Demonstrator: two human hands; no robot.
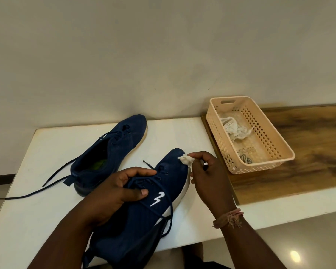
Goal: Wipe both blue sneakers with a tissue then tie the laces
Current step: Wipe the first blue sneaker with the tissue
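The white rectangular table bears both shoes; to its right lies a brown wood-grain board. On that board stands a peach perforated plastic basket, holding a crumpled white used tissue and a small grey-and-tan scrap too indistinct to identify.

The far navy-blue fabric sneaker with pale sole rests on the table at left, toe toward the wall, its dark laces untied and trailing across the tabletop.

The near navy-blue sneaker with white logo lies at the table's front edge, laces loose. The left hand grasps it across the lacing, thumb on the side panel. The right hand pinches a small white tissue wad against the toe. A frayed pink thread band circles the right wrist.
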